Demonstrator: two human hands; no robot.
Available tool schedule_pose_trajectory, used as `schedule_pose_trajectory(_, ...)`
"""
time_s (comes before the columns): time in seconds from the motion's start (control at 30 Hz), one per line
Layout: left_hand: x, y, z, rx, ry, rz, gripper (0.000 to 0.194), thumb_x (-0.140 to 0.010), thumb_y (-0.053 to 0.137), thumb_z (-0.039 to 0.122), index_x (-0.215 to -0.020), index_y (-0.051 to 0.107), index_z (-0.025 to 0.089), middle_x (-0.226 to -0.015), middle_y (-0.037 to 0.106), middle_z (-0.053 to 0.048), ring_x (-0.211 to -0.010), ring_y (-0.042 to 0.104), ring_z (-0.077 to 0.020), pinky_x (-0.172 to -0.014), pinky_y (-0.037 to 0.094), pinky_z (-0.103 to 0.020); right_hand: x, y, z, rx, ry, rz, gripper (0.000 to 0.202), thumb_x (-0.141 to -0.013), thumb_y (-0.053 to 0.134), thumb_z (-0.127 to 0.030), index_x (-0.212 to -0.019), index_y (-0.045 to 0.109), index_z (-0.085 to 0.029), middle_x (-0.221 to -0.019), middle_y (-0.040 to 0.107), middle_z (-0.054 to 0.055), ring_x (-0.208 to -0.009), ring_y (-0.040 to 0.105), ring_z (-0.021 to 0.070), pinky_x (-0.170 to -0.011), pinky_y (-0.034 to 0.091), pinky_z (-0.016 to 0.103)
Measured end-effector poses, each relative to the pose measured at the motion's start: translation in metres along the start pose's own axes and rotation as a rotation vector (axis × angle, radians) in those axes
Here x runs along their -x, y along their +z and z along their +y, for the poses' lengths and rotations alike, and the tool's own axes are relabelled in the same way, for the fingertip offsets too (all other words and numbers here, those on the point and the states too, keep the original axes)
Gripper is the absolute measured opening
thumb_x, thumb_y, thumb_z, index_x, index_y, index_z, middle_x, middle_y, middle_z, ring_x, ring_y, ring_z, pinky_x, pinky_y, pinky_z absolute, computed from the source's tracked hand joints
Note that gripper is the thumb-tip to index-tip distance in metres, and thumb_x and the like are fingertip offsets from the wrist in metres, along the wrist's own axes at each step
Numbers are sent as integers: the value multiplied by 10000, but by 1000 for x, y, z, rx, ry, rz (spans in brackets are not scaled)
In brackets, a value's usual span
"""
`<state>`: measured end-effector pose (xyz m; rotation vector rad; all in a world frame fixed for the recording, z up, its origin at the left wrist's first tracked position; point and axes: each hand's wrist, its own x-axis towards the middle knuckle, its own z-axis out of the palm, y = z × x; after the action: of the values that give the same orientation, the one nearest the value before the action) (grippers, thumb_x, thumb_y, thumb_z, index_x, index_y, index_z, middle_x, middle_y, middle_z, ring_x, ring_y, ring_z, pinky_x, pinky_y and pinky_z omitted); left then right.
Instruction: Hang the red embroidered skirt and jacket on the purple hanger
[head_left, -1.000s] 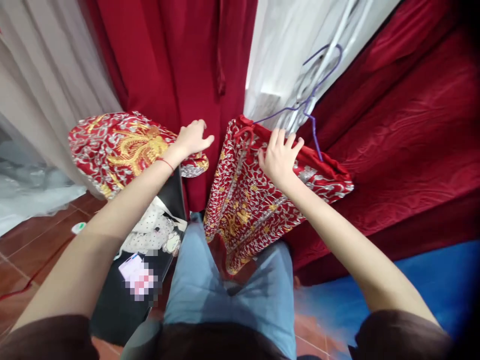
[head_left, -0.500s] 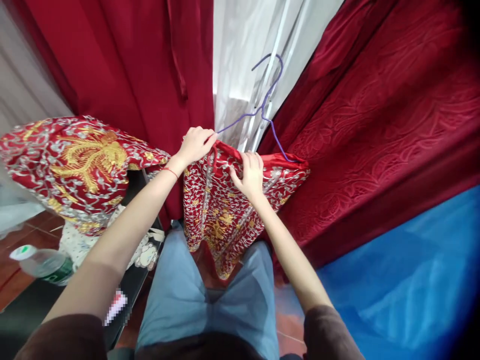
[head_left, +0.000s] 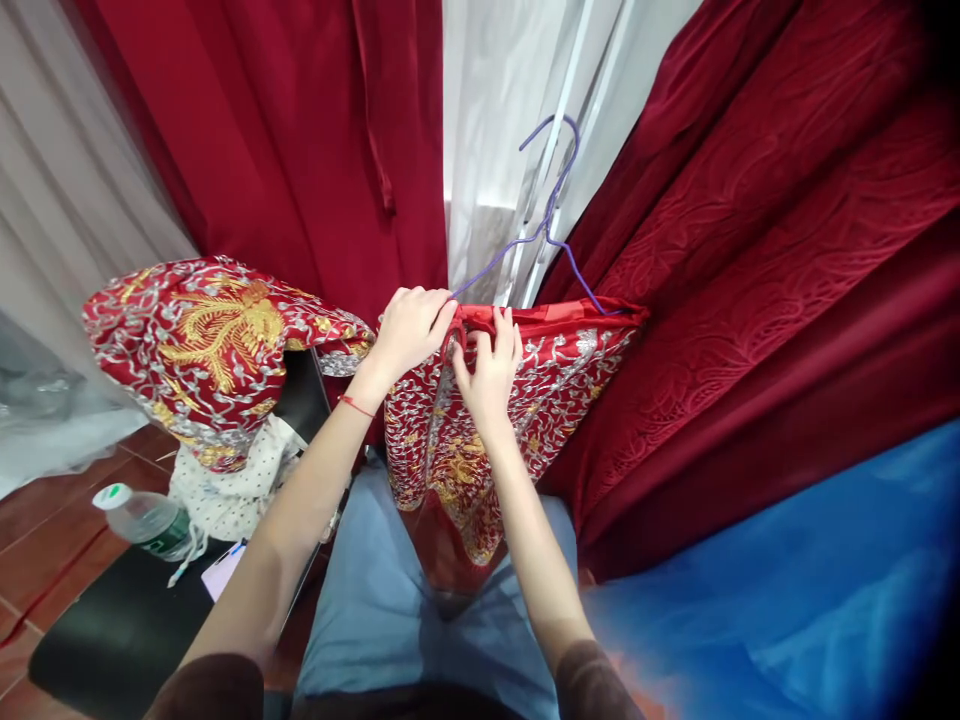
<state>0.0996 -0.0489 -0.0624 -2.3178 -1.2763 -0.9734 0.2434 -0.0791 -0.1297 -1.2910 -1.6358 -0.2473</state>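
A red garment (head_left: pixel 555 370) with silver and gold embroidery hangs from a purple wire hanger (head_left: pixel 548 225), its lower part between my knees. My left hand (head_left: pixel 415 325) is closed around the garment's top edge at the hanger's left end. Close beside it, my right hand (head_left: pixel 487 375) pinches the edge near a red strap, fingers bent over the fabric. The hanger's right end sits inside the garment's right corner. Another embroidered red piece (head_left: pixel 225 325) bulges out to the left of my left hand.
On the left, a black seat (head_left: pixel 112 620) holds a plastic bottle (head_left: pixel 150 522), a spotted white cloth bag (head_left: pixel 229 490) and a pale purple item (head_left: pixel 221 572). Dark red curtains (head_left: pixel 300 130) hang behind and to the right. Blue fabric (head_left: pixel 810 560) lies at the lower right.
My right hand has moved left along the top edge, closer to my left hand. The view has shifted, so the garment and hanger appear slightly lower and farther right.
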Motion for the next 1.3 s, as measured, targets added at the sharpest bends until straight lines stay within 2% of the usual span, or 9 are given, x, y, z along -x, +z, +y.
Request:
schedule_pose_trajectory(0.23, 3, 3, 7, 33, -33, 32, 468, -1043, 268, 408, -1121, 676, 192, -1115, 734, -115, -963, 632, -269, -904, 421, -429, 3, -26, -3, -143, 22, 10, 294, -989, 405, -321, -949, 679, -223, -1478, 546, 120, -1482, 380, 257, -1176, 333, 588)
schedule_pose_trajectory(0.4, 6, 4, 15, 52, -64, 52, 437, -1036, 306, 424, -1158, 668, 211, -1127, 734, -103, -986, 624, -272, -919, 417, -440, 29, -45, -28, -319, 214, 137, 288, -976, 410, -371, -916, 666, -253, -1410, 593, 112, -1410, 469, 288, -1134, 394, 597)
schedule_pose_trajectory(0.57, 7, 4, 16, 44, -86, 48, 446, -1038, 301, 443, -1177, 653, 208, -1143, 732, -101, -1004, 620, -274, -916, 409, -433, 66, -49, -49, -606, 462, 351, 218, -945, 455, -382, -831, 607, -274, -947, 685, 76, -916, 676, 256, -855, 563, 477)
schedule_pose_trajectory(0.67, 6, 4, 14, 50, -71, 41, 453, -1034, 309, 458, -1188, 651, 205, -1143, 729, -106, -1009, 620, -281, -921, 410, -444, 81, -41, -42, -730, 620, 375, 268, -915, 431, -382, -683, 495, -264, -681, 580, 24, -602, 577, 210, -595, 530, 394)
schedule_pose_trajectory(0.87, 6, 9, 16, 51, -80, 83, 471, -1032, 287, 487, -1165, 655, 225, -1101, 735, -95, -996, 617, -282, -922, 413, -451, 122, -33, 8, -687, 730, 415, 297, -801, 427, -343, -524, 353, -265, -519, 433, 0, -478, 448, 199, -484, 424, 366)
schedule_pose_trajectory(0.97, 6, 11, 18, 74, -84, 92, 486, -1042, 236, 454, -1147, 656, 235, -1108, 733, -87, -985, 615, -271, -922, 407, -448, 146, -38, 30, -688, 817, 372, 325, -808, 454, -359, -503, 386, -266, -504, 428, -3, -459, 430, 204, -466, 380, 355)
schedule_pose_trajectory(1.07, 6, 11, 18, 97, -94, 88, 495, -1041, 218, 425, -1145, 658, 224, -1104, 731, -94, -976, 609, -279, -928, 397, -464, 157, -41, 41, -747, 825, 219, 333, -834, 503, -405, -539, 454, -257, -552, 537, -3, -501, 503, 204, -498, 404, 341)
schedule_pose_trajectory(1.17, 7, 10, 18, 106, -97, 78, 457, -1027, 253, 379, -1172, 653, 212, -1121, 724, -106, -983, 602, -289, -939, 395, -484, 155, -38, 41, -727, 800, 152, 224, -856, 565, -433, -752, 608, -239, -767, 688, 15, -682, 634, 204, -640, 507, 347)
schedule_pose_trajectory(1.3, 10, 7, 19, 76, -70, 63, 383, -955, 415, 375, -1221, 632, 204, -1142, 711, -112, -1019, 596, -306, -957, 405, -497, 140, -28, 28, -702, 667, 88, 209, -869, 608, -405, -977, 632, -228, -970, 725, 50, -886, 692, 221, -853, 545, 399)
